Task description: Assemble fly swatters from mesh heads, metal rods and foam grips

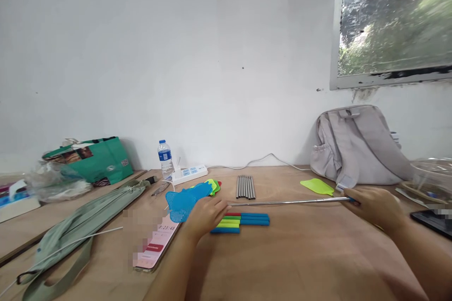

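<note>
A thin silver telescopic rod [293, 202] stretches nearly level above the table between my two hands. My left hand [210, 214] is closed, fingertips pinching the rod's left end. Closed around its right end is my right hand [370, 207], where a bit of blue handle shows between the fingers. Blue mesh fly swatter heads [183, 201] lie piled beside my left hand, with green and red ones partly hidden behind. Below the rod are red, green, yellow and blue tube handles [254, 219] in rows. Several grey metal rods [245, 187] lie side by side beyond it. A yellow-green swatter head [317, 186] rests near my right hand.
A phone [157, 244] lies left of my left forearm. Behind are a water bottle [165, 157] and a white power strip [189, 175]. A green cloth bag [84, 218] is at left, a grey backpack [356, 150] at right, and a dark device [432, 221] at the right edge.
</note>
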Motion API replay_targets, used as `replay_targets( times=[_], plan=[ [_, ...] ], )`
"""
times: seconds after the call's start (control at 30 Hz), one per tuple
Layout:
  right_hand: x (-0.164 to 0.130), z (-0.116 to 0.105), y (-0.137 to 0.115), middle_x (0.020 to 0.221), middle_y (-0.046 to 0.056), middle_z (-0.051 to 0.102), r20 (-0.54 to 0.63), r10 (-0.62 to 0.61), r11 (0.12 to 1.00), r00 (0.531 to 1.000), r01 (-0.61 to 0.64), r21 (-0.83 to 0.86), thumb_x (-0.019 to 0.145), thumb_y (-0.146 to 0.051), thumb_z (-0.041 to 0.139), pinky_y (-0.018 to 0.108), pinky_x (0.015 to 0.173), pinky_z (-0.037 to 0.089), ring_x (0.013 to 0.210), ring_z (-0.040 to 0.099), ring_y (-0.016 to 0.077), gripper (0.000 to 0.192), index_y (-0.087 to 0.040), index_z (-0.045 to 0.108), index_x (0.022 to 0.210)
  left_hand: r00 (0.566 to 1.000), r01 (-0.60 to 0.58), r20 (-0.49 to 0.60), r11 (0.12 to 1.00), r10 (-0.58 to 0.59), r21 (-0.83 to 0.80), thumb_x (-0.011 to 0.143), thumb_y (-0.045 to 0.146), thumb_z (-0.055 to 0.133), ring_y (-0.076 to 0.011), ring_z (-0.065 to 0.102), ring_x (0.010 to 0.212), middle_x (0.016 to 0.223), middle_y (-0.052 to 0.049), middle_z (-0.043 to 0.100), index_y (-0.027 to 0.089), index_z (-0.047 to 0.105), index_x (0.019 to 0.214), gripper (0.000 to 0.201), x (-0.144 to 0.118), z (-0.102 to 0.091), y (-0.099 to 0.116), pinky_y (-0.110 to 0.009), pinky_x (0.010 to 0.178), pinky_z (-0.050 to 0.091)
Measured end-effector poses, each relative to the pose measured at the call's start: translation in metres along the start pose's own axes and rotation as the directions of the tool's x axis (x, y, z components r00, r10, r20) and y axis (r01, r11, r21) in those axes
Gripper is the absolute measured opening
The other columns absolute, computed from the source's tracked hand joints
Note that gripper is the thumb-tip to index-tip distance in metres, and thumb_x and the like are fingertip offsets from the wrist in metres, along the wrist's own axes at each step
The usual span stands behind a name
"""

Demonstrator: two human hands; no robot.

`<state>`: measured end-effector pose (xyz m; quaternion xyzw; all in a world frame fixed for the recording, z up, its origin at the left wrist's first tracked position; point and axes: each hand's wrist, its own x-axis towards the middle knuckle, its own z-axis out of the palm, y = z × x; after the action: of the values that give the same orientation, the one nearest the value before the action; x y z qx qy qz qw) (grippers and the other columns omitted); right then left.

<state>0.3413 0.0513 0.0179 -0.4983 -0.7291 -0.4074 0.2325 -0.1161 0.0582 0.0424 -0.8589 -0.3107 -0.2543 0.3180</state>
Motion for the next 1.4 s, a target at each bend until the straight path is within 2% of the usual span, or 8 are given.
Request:
replay_targets(
  times=[0.1,0.23,0.33,0.5,0.6,0.73,0.9,1.4],
  plan=[
    [0.003,0.005,-0.011,0.055,0.004,0.063,0.000,0.063,0.998,0.998,-0.063,-0.026,0.075,-0.038,0.048,0.026,0.047,0.023,0.049,0.055,0.0172,0.025,-0.020,0.061,0.063,0.996,0.086,-0.005,0.996,-0.086,0.031,0.086,0.027,0.039,-0.0143,0.049,0.058,0.062,-0.001,0.056,0.019,0.054,0.068,0.025,-0.001,0.002,0.000,-0.028,0.055,0.037],
    [0.013,0.003,-0.031,0.050,0.003,0.061,0.041,0.162,0.986,0.986,-0.160,-0.043,0.074,-0.039,0.044,0.024,0.045,0.016,0.046,0.053,0.0165,0.027,-0.021,0.060,0.062,0.952,0.271,-0.179,0.956,-0.249,0.115,0.083,0.022,0.041,-0.0218,0.051,0.093,0.093,-0.007,0.061,0.017,0.057,0.095,0.020,0.011,0.004,0.017,-0.040,0.085,0.037],
    [0.024,-0.006,-0.049,0.050,0.002,0.060,0.084,0.203,0.979,0.976,-0.202,-0.021,0.074,-0.038,0.043,0.024,0.046,0.013,0.045,0.051,0.0152,0.026,-0.022,0.060,0.064,0.960,0.224,-0.196,0.967,-0.198,0.119,0.082,0.017,0.038,-0.0214,0.043,0.109,0.112,-0.008,0.054,0.019,0.049,0.115,0.034,0.023,0.011,0.040,-0.039,0.094,0.032],
    [0.039,-0.022,-0.084,0.049,0.000,0.059,0.189,0.172,0.981,0.967,-0.186,0.056,0.074,-0.035,0.043,0.025,0.046,0.011,0.046,0.051,0.0137,0.024,-0.022,0.055,0.057,0.943,0.289,-0.224,0.938,-0.245,0.192,0.080,0.021,0.045,-0.0191,0.052,0.077,0.080,-0.005,0.057,0.023,0.057,0.099,0.023,0.027,0.023,0.062,-0.034,0.072,0.037],
    [0.043,-0.023,-0.099,0.051,-0.001,0.058,0.223,0.112,0.981,0.968,-0.143,0.129,0.076,-0.032,0.041,0.025,0.047,0.013,0.049,0.052,0.0132,0.025,-0.021,0.051,0.056,0.934,0.324,-0.231,0.917,-0.271,0.232,0.076,0.022,0.049,-0.0189,0.049,0.069,0.073,-0.005,0.054,0.021,0.059,0.080,0.011,0.023,0.020,0.054,-0.033,0.066,0.033],
    [0.046,-0.017,-0.108,0.054,0.000,0.057,0.212,0.006,0.976,0.977,-0.052,0.211,0.079,-0.028,0.039,0.025,0.048,0.017,0.051,0.052,0.0134,0.026,-0.020,0.048,0.057,0.953,0.244,-0.255,0.917,-0.166,0.315,0.075,0.019,0.049,-0.0165,0.046,0.065,0.070,-0.003,0.054,0.019,0.055,0.068,0.010,0.017,0.008,0.035,-0.031,0.063,0.029],
    [0.043,-0.007,-0.103,0.056,0.000,0.057,0.192,-0.076,0.969,0.979,0.027,0.246,0.081,-0.027,0.038,0.025,0.049,0.019,0.053,0.052,0.0135,0.024,-0.020,0.048,0.060,0.960,0.144,-0.278,0.911,-0.034,0.385,0.076,0.015,0.049,-0.0136,0.043,0.058,0.062,0.000,0.052,0.019,0.052,0.062,0.015,0.011,0.002,0.019,-0.029,0.058,0.026],
    [0.020,0.005,-0.030,0.049,0.000,0.057,0.060,-0.080,0.997,0.995,0.079,0.025,0.081,-0.037,0.040,0.025,0.046,0.018,0.046,0.052,0.0130,0.029,-0.019,0.050,0.059,0.974,0.125,-0.224,0.881,-0.022,0.457,0.081,0.017,0.044,-0.0129,0.042,0.054,0.054,0.000,0.047,0.019,0.048,0.056,0.025,-0.009,-0.010,-0.016,-0.029,0.058,0.028]
  ],
)
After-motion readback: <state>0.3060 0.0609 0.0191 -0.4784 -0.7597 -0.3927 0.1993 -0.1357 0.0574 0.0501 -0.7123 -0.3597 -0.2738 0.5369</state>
